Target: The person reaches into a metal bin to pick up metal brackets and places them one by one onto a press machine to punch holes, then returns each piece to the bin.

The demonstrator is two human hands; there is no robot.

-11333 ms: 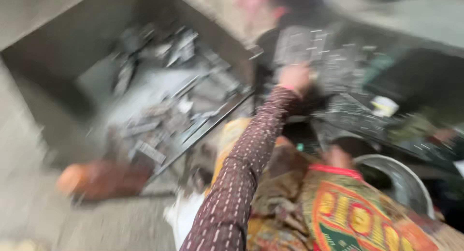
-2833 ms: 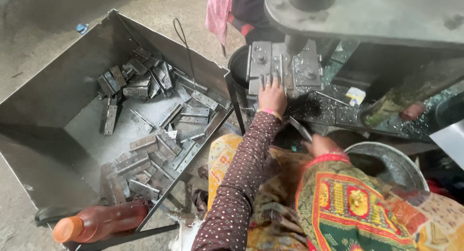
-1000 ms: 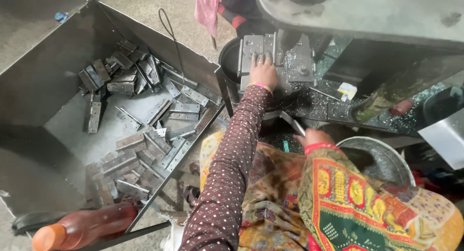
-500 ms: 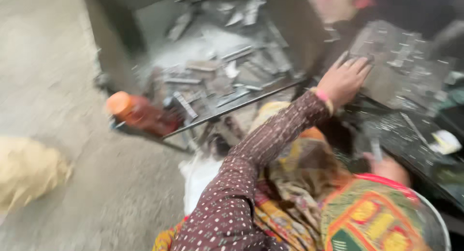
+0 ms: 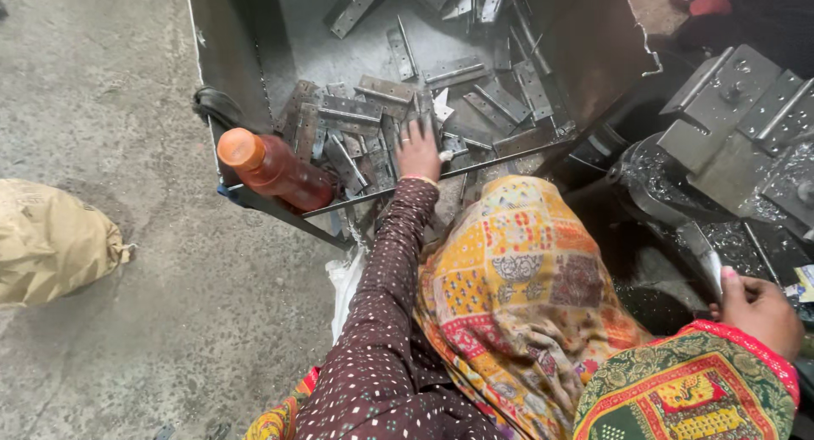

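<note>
My left hand [image 5: 419, 150] reaches into a grey metal bin [image 5: 242, 63] and rests its fingers on a pile of flat metal hinge plates [image 5: 373, 109]. Whether the fingers have closed on a plate is hidden by the hand's back. My right hand [image 5: 757, 308] is at the lower right, closed around the end of a flat metal lever [image 5: 702, 253] that comes off the press machine [image 5: 736, 126]. My left sleeve is dark maroon with dots. A patterned yellow and red cloth covers my lap.
An orange-capped bottle of reddish liquid [image 5: 273, 170] leans at the bin's near corner. A tan sack [image 5: 49, 241] lies on the concrete floor at left. Dark oily machine parts fill the right side.
My left hand has left the press block and moved down into the bin onto the hinge plates. The view has swung and steadied over the bin. My right hand stays at the lever.
</note>
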